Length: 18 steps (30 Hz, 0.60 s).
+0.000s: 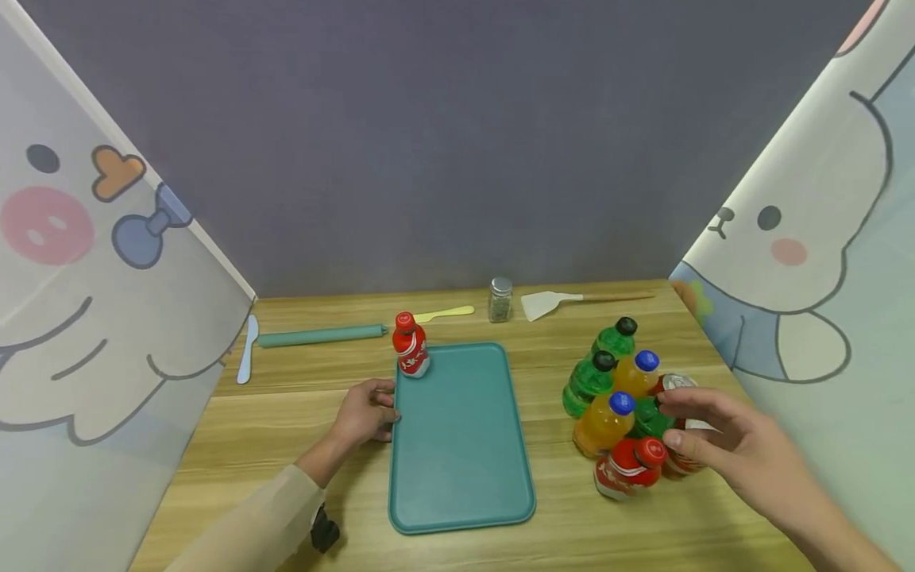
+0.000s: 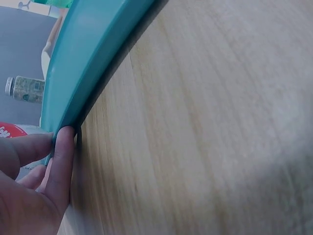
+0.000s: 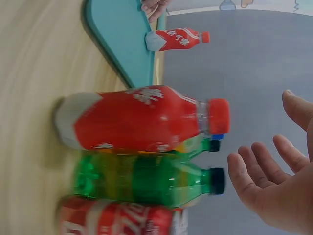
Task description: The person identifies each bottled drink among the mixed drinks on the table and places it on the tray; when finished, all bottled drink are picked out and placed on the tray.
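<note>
My left hand is at the left edge of a teal tray. In the left wrist view its thumb and fingers pinch the rim. On the tray's far left corner a red-labelled cola bottle stands upright. My right hand hovers over the right side of a bottle group, holding nothing, its fingers spread and slightly bent. Nearest it are another red-labelled cola bottle, a green soda bottle and a red can. In the right wrist view a gap separates the fingers from the bottle caps.
Further green bottles and orange drink bottles with blue caps stand close together on the wooden table. Along the back lie a teal rolling pin, a yellow knife, a spice jar and a spatula.
</note>
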### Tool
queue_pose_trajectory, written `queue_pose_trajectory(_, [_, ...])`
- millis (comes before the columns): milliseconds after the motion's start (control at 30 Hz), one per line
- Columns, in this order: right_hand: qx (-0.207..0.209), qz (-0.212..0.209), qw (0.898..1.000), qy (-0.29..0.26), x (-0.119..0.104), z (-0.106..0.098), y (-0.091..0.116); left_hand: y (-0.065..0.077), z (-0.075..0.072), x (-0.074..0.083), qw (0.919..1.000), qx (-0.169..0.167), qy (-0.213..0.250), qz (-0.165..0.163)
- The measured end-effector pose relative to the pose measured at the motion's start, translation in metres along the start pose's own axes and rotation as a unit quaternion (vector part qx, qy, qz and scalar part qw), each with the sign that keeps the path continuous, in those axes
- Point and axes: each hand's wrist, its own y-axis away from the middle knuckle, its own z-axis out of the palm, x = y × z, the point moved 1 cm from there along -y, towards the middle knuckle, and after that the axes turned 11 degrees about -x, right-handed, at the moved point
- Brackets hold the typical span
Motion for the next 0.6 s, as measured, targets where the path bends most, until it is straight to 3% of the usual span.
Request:
queue_pose_trajectory(200, [-0.013,0.049,0.999,-0.018,0.018,0.010,0.015,0.001,-0.001,0.000,1.0000,0.004,-0.007,0.000])
queue_pose_trajectory(433, [-0.034,0.031,0.999,-0.025,0.030,0.023,0.022,0.002,0.000,0.001,1.0000,0.002,-0.003,-0.002])
queue_pose_trajectory(600, [-0.044,0.059,0.997,-0.009,0.036,0.028,0.025,0.001,0.000,0.001,1.0000,0.001,0.001,0.002])
